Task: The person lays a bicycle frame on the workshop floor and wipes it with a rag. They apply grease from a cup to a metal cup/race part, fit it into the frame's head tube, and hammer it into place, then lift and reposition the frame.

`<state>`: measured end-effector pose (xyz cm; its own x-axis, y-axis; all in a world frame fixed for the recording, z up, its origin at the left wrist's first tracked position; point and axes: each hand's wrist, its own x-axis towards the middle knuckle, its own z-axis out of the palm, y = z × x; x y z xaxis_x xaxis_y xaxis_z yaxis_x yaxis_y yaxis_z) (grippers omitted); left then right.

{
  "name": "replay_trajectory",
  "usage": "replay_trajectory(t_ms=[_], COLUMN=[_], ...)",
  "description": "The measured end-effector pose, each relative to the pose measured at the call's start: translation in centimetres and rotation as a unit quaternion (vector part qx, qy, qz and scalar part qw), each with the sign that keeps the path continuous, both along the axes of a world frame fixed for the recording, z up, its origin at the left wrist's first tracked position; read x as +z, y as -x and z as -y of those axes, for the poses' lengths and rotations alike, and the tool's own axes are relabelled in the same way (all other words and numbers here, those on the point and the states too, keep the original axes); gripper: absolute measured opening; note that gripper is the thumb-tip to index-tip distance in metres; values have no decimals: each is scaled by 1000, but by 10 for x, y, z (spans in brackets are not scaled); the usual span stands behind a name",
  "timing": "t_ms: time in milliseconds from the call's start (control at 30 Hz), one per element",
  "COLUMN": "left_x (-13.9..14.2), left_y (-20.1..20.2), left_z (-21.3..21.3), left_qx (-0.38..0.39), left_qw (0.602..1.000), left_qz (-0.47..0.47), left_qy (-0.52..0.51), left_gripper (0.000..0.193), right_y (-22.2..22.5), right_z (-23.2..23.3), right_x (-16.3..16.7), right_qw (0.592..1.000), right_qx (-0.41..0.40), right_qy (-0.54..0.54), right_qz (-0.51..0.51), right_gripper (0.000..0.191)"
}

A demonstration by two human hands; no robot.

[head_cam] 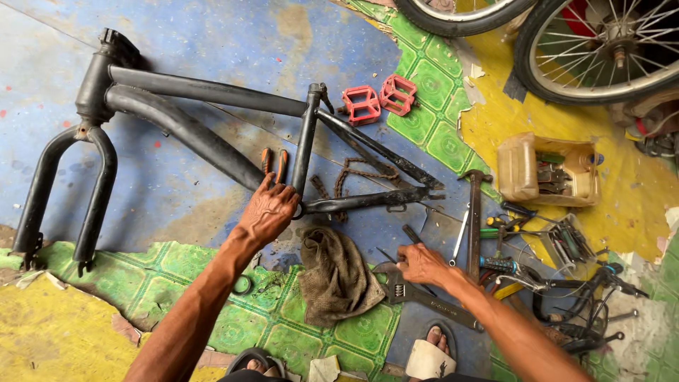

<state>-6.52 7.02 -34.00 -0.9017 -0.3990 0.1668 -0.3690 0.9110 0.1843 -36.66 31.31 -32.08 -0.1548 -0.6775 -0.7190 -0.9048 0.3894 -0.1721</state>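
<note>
Left hand (267, 211) gripping matte black tubular frame (205, 90); right hand (422, 264) seemingly pinching thin steel tool (414, 237)

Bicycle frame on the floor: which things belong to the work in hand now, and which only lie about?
In hand:
- bicycle frame, left hand on it
- pliers with orange handles, by that hand
- adjustable wrench, under the right hand

Lying about:
- red pedals
- chain
- rag
- hammer
- cut plastic can of tools
- wheels
</note>
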Motion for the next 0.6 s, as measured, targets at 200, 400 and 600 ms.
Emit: replay_trajectory(t_ms=[200,400,600], left_x=[12,12,-6], left_y=[17,-3,-24], left_z=[-16,-51,-56], left_qx=[111,139,155], left_qw=[990,972,949], left_qz=[-26,-178,-248], left_qy=[-88,-63,-118], left_gripper=[13,14,16], right_y=[4,8,-21], right_z=[-4,-18,15], right_x=[-16,-19,24], right_qw=[996,993,964], right_qx=[83,116,113], right_qy=[-29,23,194], right_qz=[-16,-12,141], right_gripper=[22,19,19])
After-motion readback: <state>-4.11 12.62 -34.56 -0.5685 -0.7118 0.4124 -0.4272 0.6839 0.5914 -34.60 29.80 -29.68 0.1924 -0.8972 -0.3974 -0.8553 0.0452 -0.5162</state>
